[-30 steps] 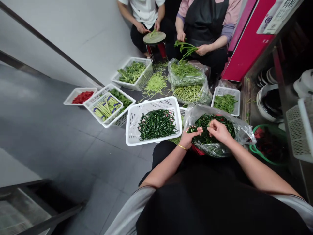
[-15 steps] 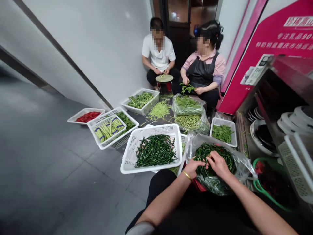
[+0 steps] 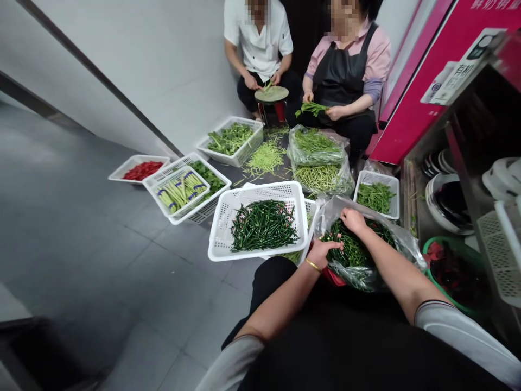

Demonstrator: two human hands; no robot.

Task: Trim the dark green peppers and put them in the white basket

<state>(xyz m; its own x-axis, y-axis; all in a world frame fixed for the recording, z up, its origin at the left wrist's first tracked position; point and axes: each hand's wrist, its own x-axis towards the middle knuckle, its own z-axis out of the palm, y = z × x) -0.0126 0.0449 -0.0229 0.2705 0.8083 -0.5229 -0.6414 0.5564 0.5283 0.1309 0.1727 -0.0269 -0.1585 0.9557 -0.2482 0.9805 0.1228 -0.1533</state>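
L hand (image 3: 323, 253), R hand (image 3: 353, 221); 1 veg-bag (image 3: 358, 276)

The single head view looks forward and down, close above the black clothing (image 3: 345, 347) at bottom centre, farther from the seated white-shirted person (image 3: 260, 51) at top.

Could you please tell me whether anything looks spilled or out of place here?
Yes, pale green scraps lie in a loose heap on the floor, in no container, though they may just be trimmings. The white basket of dark green vegetables also sits askew, partly over another white basket.
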